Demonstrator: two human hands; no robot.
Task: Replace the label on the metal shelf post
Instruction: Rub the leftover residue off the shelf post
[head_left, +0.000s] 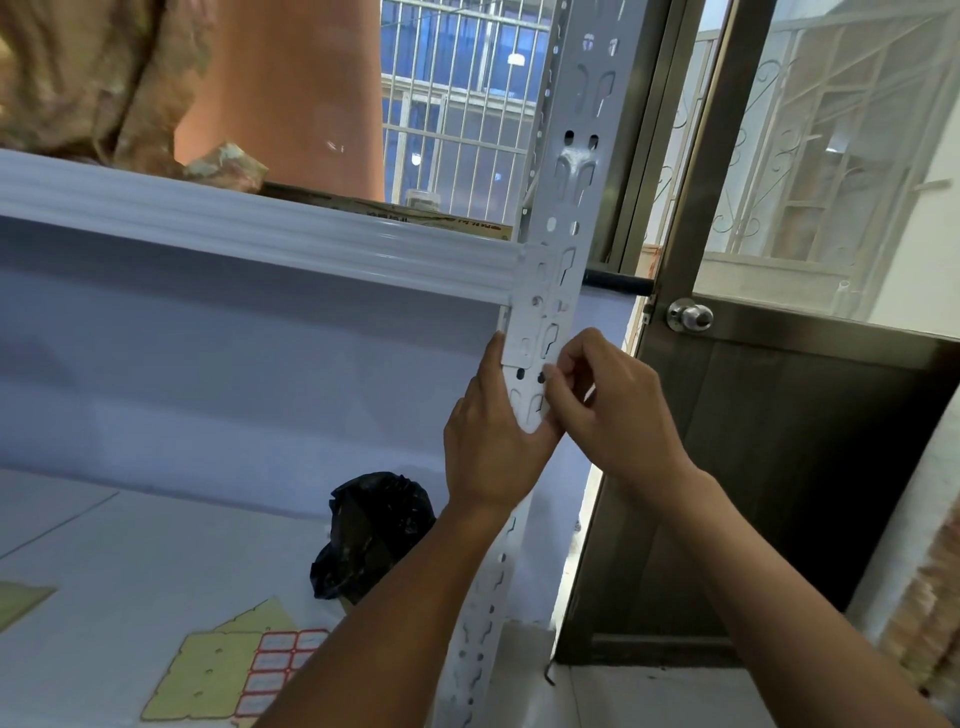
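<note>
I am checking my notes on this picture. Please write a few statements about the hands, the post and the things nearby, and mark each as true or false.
1. The left hand and the right hand are both at the metal shelf post. True.
2. The sheet of red-bordered labels is held in the right hand. False: it lies on the lower shelf.
3. A black plastic bag sits on that shelf, left of the post. True.
4. The door knob is left of the post. False: it is to the right of the post.
</note>
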